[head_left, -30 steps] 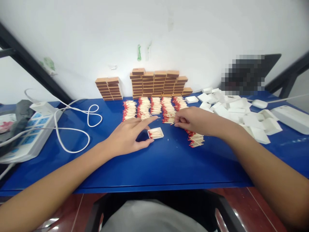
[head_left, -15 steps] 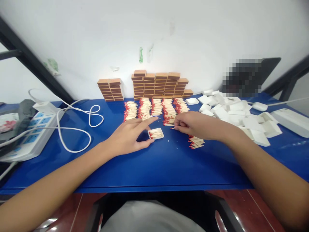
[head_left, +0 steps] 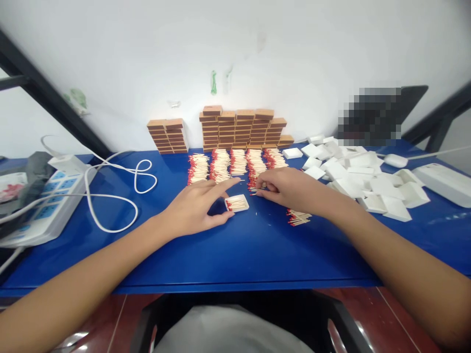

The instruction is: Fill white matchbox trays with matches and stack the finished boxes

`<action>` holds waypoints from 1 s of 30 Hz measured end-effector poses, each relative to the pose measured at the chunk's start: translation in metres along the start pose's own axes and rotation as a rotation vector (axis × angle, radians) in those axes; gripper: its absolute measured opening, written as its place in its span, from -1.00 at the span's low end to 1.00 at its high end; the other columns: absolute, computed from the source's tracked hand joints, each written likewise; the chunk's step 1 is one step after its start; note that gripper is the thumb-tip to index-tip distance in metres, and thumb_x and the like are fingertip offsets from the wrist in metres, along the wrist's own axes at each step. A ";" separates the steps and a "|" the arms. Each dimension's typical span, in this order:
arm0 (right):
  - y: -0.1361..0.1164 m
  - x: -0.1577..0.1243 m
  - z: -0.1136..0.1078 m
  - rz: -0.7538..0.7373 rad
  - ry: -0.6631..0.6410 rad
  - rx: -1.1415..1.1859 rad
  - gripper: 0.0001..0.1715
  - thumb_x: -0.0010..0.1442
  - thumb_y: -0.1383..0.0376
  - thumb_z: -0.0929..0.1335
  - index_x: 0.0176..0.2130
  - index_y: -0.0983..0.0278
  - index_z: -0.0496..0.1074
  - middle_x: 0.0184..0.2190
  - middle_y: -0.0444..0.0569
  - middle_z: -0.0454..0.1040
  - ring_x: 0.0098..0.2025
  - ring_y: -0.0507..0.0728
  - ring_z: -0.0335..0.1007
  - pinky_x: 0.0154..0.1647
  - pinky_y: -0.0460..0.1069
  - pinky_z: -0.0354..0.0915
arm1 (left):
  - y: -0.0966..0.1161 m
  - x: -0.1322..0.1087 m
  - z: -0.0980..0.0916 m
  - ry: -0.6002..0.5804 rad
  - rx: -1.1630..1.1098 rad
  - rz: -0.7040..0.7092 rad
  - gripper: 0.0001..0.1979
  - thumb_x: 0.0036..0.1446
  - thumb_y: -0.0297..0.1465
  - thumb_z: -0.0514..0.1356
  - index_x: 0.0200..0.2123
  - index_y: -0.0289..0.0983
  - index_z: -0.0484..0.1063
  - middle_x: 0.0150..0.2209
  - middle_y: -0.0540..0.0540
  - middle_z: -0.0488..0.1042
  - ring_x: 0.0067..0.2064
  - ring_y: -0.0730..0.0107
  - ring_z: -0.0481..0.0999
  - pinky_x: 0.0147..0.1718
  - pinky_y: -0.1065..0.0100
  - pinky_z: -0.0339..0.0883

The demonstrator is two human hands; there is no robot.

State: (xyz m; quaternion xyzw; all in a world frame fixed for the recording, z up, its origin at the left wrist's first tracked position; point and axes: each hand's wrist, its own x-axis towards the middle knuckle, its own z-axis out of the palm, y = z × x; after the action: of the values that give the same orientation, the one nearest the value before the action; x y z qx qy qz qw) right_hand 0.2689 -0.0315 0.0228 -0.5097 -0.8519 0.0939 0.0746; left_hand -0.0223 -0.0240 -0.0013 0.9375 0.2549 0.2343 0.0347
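A small white matchbox tray (head_left: 243, 197) lies on the blue table with several red-tipped matches (head_left: 236, 203) inside. My left hand (head_left: 196, 206) steadies this tray, thumb at its near left corner and another finger at its far left side, while the index finger stretches out above. To the right, my right hand (head_left: 287, 185) pinches a match (head_left: 254, 194), its red head pointing left towards the tray. Rows of matches (head_left: 238, 162) lie just behind both hands, and part of one row is hidden by my right hand. A smaller match pile (head_left: 299, 217) sits below my right wrist.
Brown matchboxes (head_left: 235, 130) stand stacked against the wall, with a shorter stack (head_left: 168, 136) to their left. White trays (head_left: 362, 171) are heaped at the right. A power strip (head_left: 55, 206) and a white cable (head_left: 110, 229) lie at the left.
My right hand has shifted slightly left towards the tray, with the match in its fingers. My left hand and the tray have stayed nearly in place.
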 end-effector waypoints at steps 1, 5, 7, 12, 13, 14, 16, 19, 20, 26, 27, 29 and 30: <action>-0.001 0.000 -0.001 0.002 -0.006 -0.005 -0.81 0.41 0.23 0.35 -0.21 0.22 0.54 -0.39 -0.03 0.54 -0.39 0.13 0.34 -0.35 0.00 0.09 | 0.000 0.000 0.000 0.004 0.001 0.002 -0.32 0.35 -0.25 0.34 0.45 -0.12 0.21 -0.03 -0.02 0.71 -0.01 0.18 0.68 0.04 0.16 0.53; -0.004 0.001 -0.002 0.014 -0.035 -0.010 -0.79 0.43 0.25 0.33 -0.22 0.23 0.54 -0.40 -0.03 0.54 -0.40 0.13 0.34 -0.34 0.01 0.10 | 0.000 0.000 0.000 0.024 0.011 0.013 -0.30 0.34 -0.25 0.35 0.45 -0.13 0.21 -0.04 -0.02 0.71 -0.03 0.19 0.67 0.02 0.17 0.53; -0.004 0.001 -0.001 0.013 -0.047 0.000 -0.78 0.45 0.24 0.32 -0.24 0.23 0.52 -0.37 -0.02 0.56 -0.38 0.13 0.35 -0.33 0.01 0.11 | 0.000 0.000 0.000 0.023 0.008 0.015 -0.30 0.34 -0.25 0.34 0.46 -0.13 0.21 -0.04 -0.03 0.71 -0.03 0.19 0.67 0.02 0.17 0.53; -0.004 0.000 -0.001 0.030 -0.101 0.011 -0.77 0.47 0.23 0.31 -0.23 0.23 0.47 -0.29 0.03 0.59 -0.32 0.15 0.41 -0.31 0.01 0.12 | 0.000 0.000 0.000 0.027 0.009 0.026 -0.30 0.34 -0.27 0.36 0.45 -0.14 0.21 -0.04 -0.02 0.71 -0.04 0.20 0.67 0.02 0.18 0.53; -0.004 -0.001 -0.002 0.025 -0.107 0.015 -0.77 0.48 0.23 0.30 -0.24 0.23 0.47 -0.28 0.03 0.60 -0.31 0.16 0.42 -0.31 0.01 0.12 | 0.000 0.000 0.000 0.029 0.012 0.029 -0.29 0.33 -0.28 0.36 0.45 -0.14 0.21 -0.04 -0.02 0.71 -0.05 0.20 0.67 0.01 0.19 0.52; -0.004 -0.001 -0.002 0.017 -0.108 0.021 -0.77 0.48 0.24 0.30 -0.24 0.23 0.46 -0.28 0.03 0.59 -0.31 0.16 0.42 -0.30 0.02 0.12 | -0.001 0.000 0.000 0.030 0.014 0.031 -0.29 0.33 -0.28 0.36 0.45 -0.14 0.21 -0.04 -0.01 0.71 -0.06 0.21 0.67 0.00 0.19 0.52; -0.005 -0.002 -0.004 -0.002 -0.094 0.038 -0.75 0.48 0.24 0.29 -0.26 0.22 0.45 -0.29 0.01 0.58 -0.31 0.16 0.41 -0.30 0.01 0.12 | -0.001 0.001 0.001 0.030 0.018 0.034 -0.30 0.32 -0.28 0.37 0.44 -0.15 0.22 -0.04 -0.01 0.71 -0.06 0.21 0.67 0.00 0.20 0.52; -0.004 -0.004 -0.006 -0.041 -0.045 0.068 -0.71 0.48 0.19 0.30 -0.29 0.22 0.43 -0.33 -0.01 0.55 -0.33 0.15 0.37 -0.31 0.01 0.11 | -0.002 0.001 0.001 0.034 0.019 0.036 -0.30 0.33 -0.27 0.36 0.45 -0.15 0.21 -0.04 -0.01 0.72 -0.05 0.20 0.67 0.00 0.20 0.51; -0.004 -0.005 -0.007 -0.053 -0.024 0.082 -0.70 0.48 0.16 0.30 -0.29 0.22 0.44 -0.35 -0.02 0.54 -0.34 0.15 0.36 -0.31 0.01 0.11 | -0.002 0.001 0.001 0.035 0.019 0.036 -0.30 0.34 -0.26 0.36 0.45 -0.16 0.21 -0.04 -0.01 0.72 -0.04 0.20 0.67 0.00 0.20 0.51; -0.010 -0.008 -0.006 -0.103 0.094 0.176 -0.67 0.48 0.07 0.32 -0.23 0.22 0.47 -0.41 -0.07 0.47 -0.36 0.13 0.34 -0.32 0.01 0.10 | 0.000 0.001 0.000 0.018 0.013 0.019 -0.30 0.34 -0.26 0.36 0.45 -0.14 0.22 -0.04 -0.01 0.72 -0.04 0.20 0.67 0.01 0.20 0.51; -0.012 -0.008 -0.006 -0.114 0.109 0.186 -0.67 0.48 0.07 0.32 -0.22 0.22 0.48 -0.41 -0.08 0.46 -0.36 0.13 0.34 -0.32 0.01 0.10 | 0.000 0.001 0.000 0.016 0.011 0.018 -0.30 0.34 -0.26 0.36 0.45 -0.14 0.22 -0.04 -0.01 0.72 -0.04 0.20 0.68 0.02 0.20 0.51; -0.015 -0.008 -0.005 -0.133 0.131 0.201 -0.68 0.49 0.08 0.33 -0.21 0.23 0.48 -0.40 -0.08 0.46 -0.36 0.12 0.33 -0.31 0.00 0.11 | 0.000 0.001 -0.001 0.014 0.012 0.019 -0.30 0.34 -0.26 0.35 0.45 -0.15 0.21 -0.04 -0.02 0.71 -0.03 0.19 0.68 0.02 0.19 0.51; -0.016 -0.008 -0.005 -0.141 0.137 0.204 -0.69 0.49 0.09 0.33 -0.20 0.23 0.48 -0.40 -0.08 0.45 -0.37 0.11 0.33 -0.31 0.00 0.11 | 0.000 0.001 -0.001 0.013 0.013 0.020 -0.31 0.34 -0.26 0.35 0.45 -0.15 0.22 -0.04 -0.02 0.71 -0.03 0.19 0.68 0.02 0.18 0.51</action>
State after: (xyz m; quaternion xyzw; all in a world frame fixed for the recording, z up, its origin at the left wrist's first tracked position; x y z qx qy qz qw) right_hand 0.2599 -0.0454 0.0308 -0.4436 -0.8646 0.1395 0.1904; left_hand -0.0215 -0.0238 -0.0003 0.9387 0.2471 0.2392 0.0247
